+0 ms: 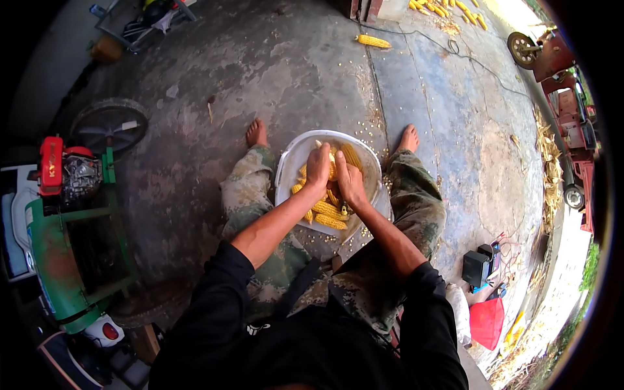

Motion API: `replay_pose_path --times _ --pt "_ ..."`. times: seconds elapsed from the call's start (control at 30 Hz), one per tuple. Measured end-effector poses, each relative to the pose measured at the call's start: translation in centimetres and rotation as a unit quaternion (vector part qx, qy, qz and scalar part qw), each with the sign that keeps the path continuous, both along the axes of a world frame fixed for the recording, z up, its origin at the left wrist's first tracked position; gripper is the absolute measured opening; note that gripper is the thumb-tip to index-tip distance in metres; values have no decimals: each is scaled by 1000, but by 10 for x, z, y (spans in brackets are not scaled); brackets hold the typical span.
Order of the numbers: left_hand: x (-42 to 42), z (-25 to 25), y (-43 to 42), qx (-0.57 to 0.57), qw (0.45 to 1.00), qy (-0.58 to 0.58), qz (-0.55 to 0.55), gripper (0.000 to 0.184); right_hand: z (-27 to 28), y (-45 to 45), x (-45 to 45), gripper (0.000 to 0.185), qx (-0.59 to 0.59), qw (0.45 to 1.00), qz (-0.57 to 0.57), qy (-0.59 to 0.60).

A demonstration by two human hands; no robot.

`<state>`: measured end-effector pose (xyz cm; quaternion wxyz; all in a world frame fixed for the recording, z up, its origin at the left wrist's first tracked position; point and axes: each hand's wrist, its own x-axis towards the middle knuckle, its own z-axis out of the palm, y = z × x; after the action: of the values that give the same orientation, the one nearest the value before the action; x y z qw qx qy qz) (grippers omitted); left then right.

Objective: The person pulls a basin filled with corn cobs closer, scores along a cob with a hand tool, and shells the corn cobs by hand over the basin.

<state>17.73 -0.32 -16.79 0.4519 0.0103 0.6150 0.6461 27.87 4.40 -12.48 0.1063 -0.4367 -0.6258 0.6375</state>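
Both of my hands are closed around one ear of corn (333, 158) above a white basin (284, 170) set between my legs. My left hand (318, 166) wraps its left side, and a pale tip pokes out above the fist. On the other side, my right hand (350, 180) grips with the thumb pointing up and inward. Under the hands, several yellow corn cobs (330, 220) lie in the basin, partly hidden by my wrists. A small dark object (344, 208) rests among them near my right wrist; its kind is unclear.
Loose kernels dot the concrete floor around the basin. A single cob (373, 41) lies ahead, with more cobs (448, 9) beyond. Green machinery with a red engine (52, 166) stands left. A black box (476, 268) and red bag (487, 323) are right. A cable (453, 49) crosses the floor.
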Motion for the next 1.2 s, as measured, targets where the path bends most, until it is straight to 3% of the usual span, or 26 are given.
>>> replay_pose_path --times 0.03,0.13,0.23,0.37,0.63,0.83,0.97,1.07,1.13,1.2 --pt "0 -6 0 -12 998 63 -15 36 1 -2 -1 74 65 998 12 -3" --pt "3 -1 1 -19 998 56 -3 43 -14 -2 -2 73 78 997 22 -10" --pt "8 5 1 -44 996 76 3 46 9 -3 0 73 84 996 28 3" --pt "7 -1 -1 -47 995 85 -6 49 -20 2 6 73 116 992 54 14" --pt "4 11 -2 -59 995 71 -43 57 6 3 4 82 -59 998 10 -20" --pt "7 8 -2 -76 990 106 -47 62 -11 -1 4 80 40 999 28 -5" --pt "7 7 -2 -77 983 152 -66 64 -13 6 9 76 -13 999 32 -26" --pt "1 18 -3 -55 991 89 -78 62 -8 5 8 78 -36 999 19 10" --pt "-1 31 -4 -18 993 -68 -90 58 -3 7 9 76 -78 997 10 20" --pt "1 33 -3 -18 996 -36 -75 56 7 7 7 74 -121 992 0 27"
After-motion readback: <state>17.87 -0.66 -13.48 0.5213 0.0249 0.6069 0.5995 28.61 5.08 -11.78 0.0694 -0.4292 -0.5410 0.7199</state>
